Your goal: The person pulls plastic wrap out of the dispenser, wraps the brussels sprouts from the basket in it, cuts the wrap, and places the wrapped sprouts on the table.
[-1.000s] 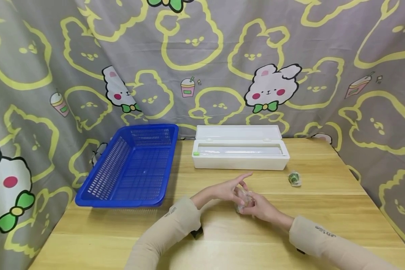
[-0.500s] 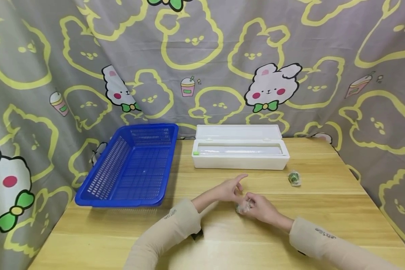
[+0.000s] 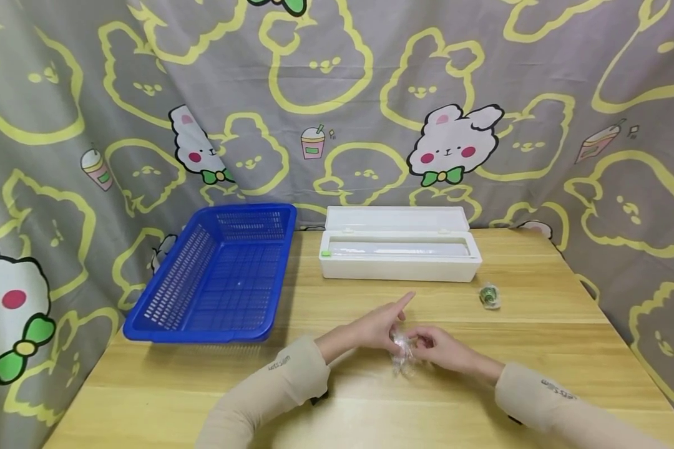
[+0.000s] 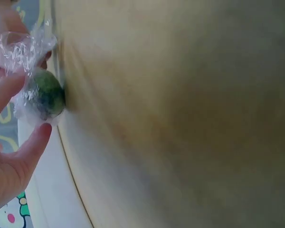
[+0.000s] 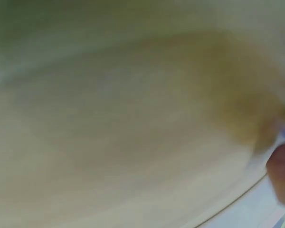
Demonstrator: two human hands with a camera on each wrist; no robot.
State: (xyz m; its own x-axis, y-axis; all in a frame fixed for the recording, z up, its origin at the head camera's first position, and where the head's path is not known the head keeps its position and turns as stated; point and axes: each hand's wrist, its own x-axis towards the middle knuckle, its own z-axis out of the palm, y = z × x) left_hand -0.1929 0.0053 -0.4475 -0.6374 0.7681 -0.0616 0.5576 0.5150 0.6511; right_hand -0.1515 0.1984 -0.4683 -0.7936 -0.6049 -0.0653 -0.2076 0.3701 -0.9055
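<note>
A round green fruit or vegetable wrapped in clear cling film (image 4: 48, 92) sits between both hands over the wooden table. In the head view mostly its crumpled film (image 3: 402, 357) shows. My left hand (image 3: 377, 327) pinches the bundle; in the left wrist view its thumb and a finger meet the film from two sides. From the right, my right hand (image 3: 445, 349) has its fingers curled at the film's gathered part. Motion blur in the right wrist view leaves only part of that hand (image 5: 283, 175) showing at the edge.
A white cling film dispenser (image 3: 399, 270) stands at the back with its lid up and a green slider at its left end. To its left is a blue plastic basket (image 3: 196, 337). Another small green wrapped item (image 3: 489, 295) lies right of the hands, on the wooden table (image 3: 545, 349).
My right hand has drawn slightly right and down, and more crumpled film now shows between the hands. The left hand has its fingers back on the bundle after being slightly apart.
</note>
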